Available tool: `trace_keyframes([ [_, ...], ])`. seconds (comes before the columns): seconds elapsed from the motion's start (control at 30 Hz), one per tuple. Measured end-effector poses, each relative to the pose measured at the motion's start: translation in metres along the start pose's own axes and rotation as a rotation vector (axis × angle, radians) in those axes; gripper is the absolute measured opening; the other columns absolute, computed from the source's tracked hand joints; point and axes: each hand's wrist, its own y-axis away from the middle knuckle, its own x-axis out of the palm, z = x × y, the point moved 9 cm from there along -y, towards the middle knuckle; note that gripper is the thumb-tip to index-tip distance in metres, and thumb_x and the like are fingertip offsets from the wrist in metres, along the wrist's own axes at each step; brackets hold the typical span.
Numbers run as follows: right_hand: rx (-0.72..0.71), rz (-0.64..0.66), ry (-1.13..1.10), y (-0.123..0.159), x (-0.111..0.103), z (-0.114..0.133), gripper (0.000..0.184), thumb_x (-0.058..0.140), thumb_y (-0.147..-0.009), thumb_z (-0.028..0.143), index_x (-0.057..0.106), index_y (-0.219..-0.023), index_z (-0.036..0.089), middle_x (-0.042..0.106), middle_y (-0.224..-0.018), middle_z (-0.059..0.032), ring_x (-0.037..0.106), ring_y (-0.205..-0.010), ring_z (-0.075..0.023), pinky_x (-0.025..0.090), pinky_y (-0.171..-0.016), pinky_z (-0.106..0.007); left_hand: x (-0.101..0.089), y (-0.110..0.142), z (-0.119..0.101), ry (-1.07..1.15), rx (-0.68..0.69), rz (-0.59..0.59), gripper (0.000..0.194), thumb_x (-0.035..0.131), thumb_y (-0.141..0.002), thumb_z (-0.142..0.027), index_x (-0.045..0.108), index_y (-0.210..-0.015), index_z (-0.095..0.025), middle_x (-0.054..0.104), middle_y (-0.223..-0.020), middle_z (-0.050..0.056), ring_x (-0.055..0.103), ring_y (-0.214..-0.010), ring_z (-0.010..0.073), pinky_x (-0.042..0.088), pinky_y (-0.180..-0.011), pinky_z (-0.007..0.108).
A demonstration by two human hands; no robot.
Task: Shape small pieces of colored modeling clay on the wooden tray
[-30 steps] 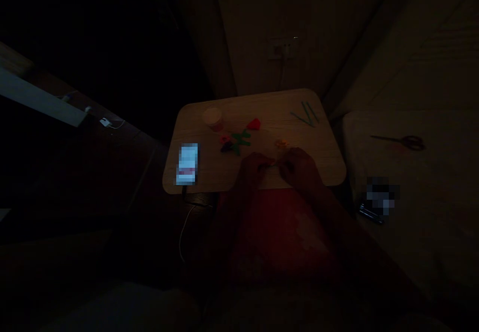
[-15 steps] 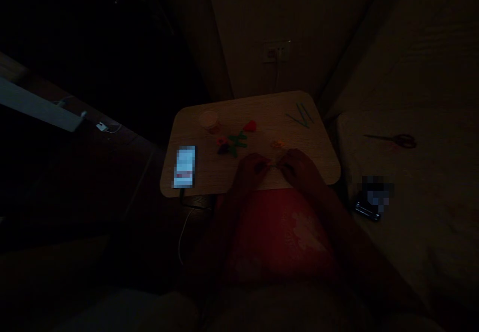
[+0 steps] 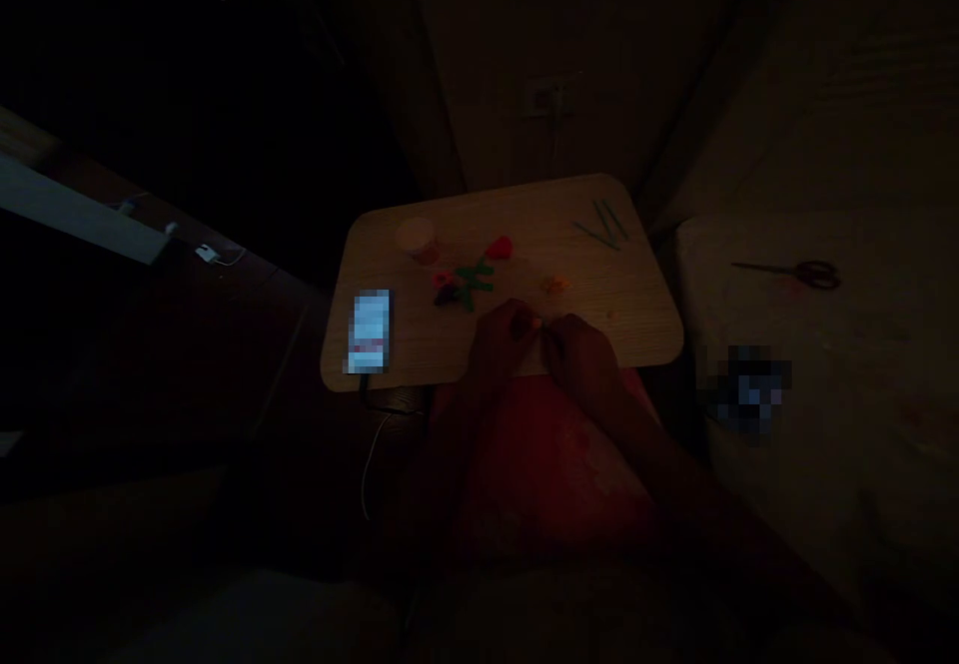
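Observation:
The scene is very dark. My left hand (image 3: 503,336) and my right hand (image 3: 580,354) meet over the near edge of a small wooden table (image 3: 636,315), fingers pinched together on something tiny I cannot make out. Just beyond them lies a small orange piece (image 3: 554,285). Farther left sit a green and red craft shape (image 3: 474,275), a red piece (image 3: 498,248) and a dark purple piece (image 3: 448,294).
A lit phone (image 3: 370,331) lies at the table's left, a pale round lid or cup (image 3: 417,237) behind it. Thin green sticks (image 3: 603,225) rest at the far right corner. Scissors (image 3: 805,272) lie on the bed at right. A wall socket (image 3: 550,97) with a cord is behind.
My hands have drawn closer together and shifted slightly left near the table's front edge. The view has grown a little darker.

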Motion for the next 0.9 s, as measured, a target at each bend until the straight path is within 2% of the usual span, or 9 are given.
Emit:
trace_keyframes([
  [0.13, -0.014, 0.029, 0.008, 0.001, 0.0, -0.001, 0.023, 0.052, -0.1, 0.025, 0.072, -0.091, 0.018, 0.073, -0.094, -0.0125, 0.065, -0.08, -0.0239, 0.041, -0.068, -0.033, 0.0, -0.001, 0.002, 0.006, -0.012, 0.005, 0.011, 0.077, -0.089, -0.019, 0.069, -0.097, -0.019, 0.077, -0.09, 0.001, 0.073, -0.083, 0.0158, 0.058, -0.079, 0.027],
  [0.33, -0.017, 0.074, 0.053, 0.004, 0.004, 0.004, 0.022, 0.052, -0.1, 0.025, 0.072, -0.092, 0.019, 0.075, -0.096, -0.0125, 0.066, -0.079, -0.024, 0.04, -0.067, -0.033, 0.001, 0.0, 0.001, -0.119, 0.031, 0.006, 0.006, 0.075, -0.092, -0.021, 0.076, -0.097, -0.018, 0.079, -0.097, 0.006, 0.072, -0.093, 0.02, 0.058, -0.092, 0.036],
  [0.5, -0.001, 0.079, 0.008, 0.003, 0.004, 0.004, 0.021, 0.054, -0.099, 0.026, 0.073, -0.097, 0.018, 0.076, -0.1, -0.0143, 0.068, -0.085, -0.0257, 0.043, -0.069, -0.033, 0.002, -0.002, 0.003, -0.126, 0.062, 0.019, 0.004, 0.076, -0.091, -0.021, 0.077, -0.094, -0.019, 0.079, -0.097, 0.005, 0.071, -0.092, 0.0203, 0.057, -0.092, 0.036],
  [0.63, 0.085, -0.028, -0.053, 0.005, -0.011, -0.015, 0.022, 0.056, -0.096, 0.029, 0.074, -0.094, 0.018, 0.078, -0.096, -0.0149, 0.07, -0.083, -0.0272, 0.047, -0.071, -0.035, 0.0, -0.002, -0.003, -0.147, 0.114, -0.001, 0.006, 0.078, -0.089, -0.02, 0.075, -0.094, -0.019, 0.077, -0.099, 0.006, 0.069, -0.098, 0.022, 0.056, -0.095, 0.038],
  [0.73, 0.21, -0.12, -0.175, 0.008, -0.025, -0.04, 0.028, 0.057, -0.096, 0.035, 0.079, -0.102, 0.018, 0.081, -0.103, -0.0136, 0.073, -0.089, -0.0289, 0.051, -0.076, -0.037, -0.001, 0.0, -0.005, -0.142, 0.107, -0.011, 0.011, 0.076, -0.09, -0.018, 0.074, -0.101, -0.019, 0.077, -0.103, 0.006, 0.069, -0.102, 0.0225, 0.055, -0.098, 0.038],
  [0.8, 0.288, -0.104, -0.27, 0.007, -0.026, -0.055, 0.031, 0.06, -0.094, 0.039, 0.081, -0.106, 0.02, 0.083, -0.105, -0.0111, 0.075, -0.091, -0.029, 0.052, -0.075, -0.036, -0.001, 0.0, -0.004, -0.122, 0.09, -0.01, 0.017, 0.075, -0.09, -0.017, 0.073, -0.107, -0.019, 0.077, -0.107, 0.006, 0.069, -0.104, 0.0223, 0.055, -0.1, 0.038],
  [0.9, 0.322, -0.013, -0.3, -0.003, -0.022, -0.061, 0.03, 0.063, -0.092, 0.042, 0.083, -0.096, 0.021, 0.083, -0.097, -0.0083, 0.075, -0.085, -0.0274, 0.049, -0.069, -0.034, 0.0, 0.0, -0.003, -0.1, 0.087, 0.004, 0.023, 0.075, -0.089, -0.015, 0.071, -0.111, -0.019, 0.077, -0.109, 0.006, 0.069, -0.104, 0.0225, 0.055, -0.1, 0.038],
])
